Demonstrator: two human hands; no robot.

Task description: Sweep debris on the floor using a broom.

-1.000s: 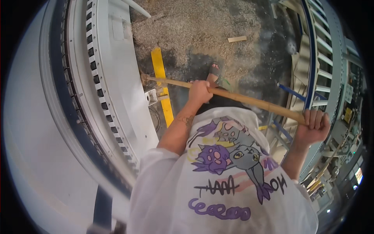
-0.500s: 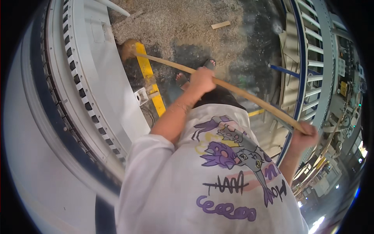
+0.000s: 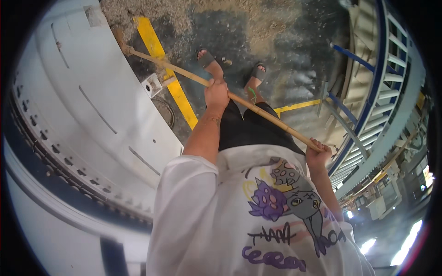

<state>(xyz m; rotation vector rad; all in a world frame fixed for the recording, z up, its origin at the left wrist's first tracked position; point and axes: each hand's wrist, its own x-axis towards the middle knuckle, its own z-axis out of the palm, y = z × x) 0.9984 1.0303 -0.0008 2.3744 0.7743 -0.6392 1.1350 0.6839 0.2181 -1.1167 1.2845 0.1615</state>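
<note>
A long wooden broom handle [image 3: 271, 118] slants across in front of my body, from the far left down to the near right. My left hand [image 3: 216, 95] is wrapped round it about midway. Close to its near end, my right hand [image 3: 318, 154] grips the same pole. At the far end the brown broom head [image 3: 120, 41] is against the base of a white machine, partly cut off from sight and blurred. Around it the dark floor [image 3: 221, 27] is strewn with wood chips and sawdust.
The white machine's panel [image 3: 106, 92] fills the left side. A yellow floor stripe [image 3: 154, 41] runs beside it, next to a white bracket [image 3: 151, 85]. On the right stands a roller conveyor [image 3: 384, 94] with blue frame bars and boards [image 3: 357, 50] beneath. My sandalled feet stand between.
The broom head has moved left, from beside the yellow stripe to the machine's base. My right hand has come in closer to my body. My view has shifted, and both feet show more fully.
</note>
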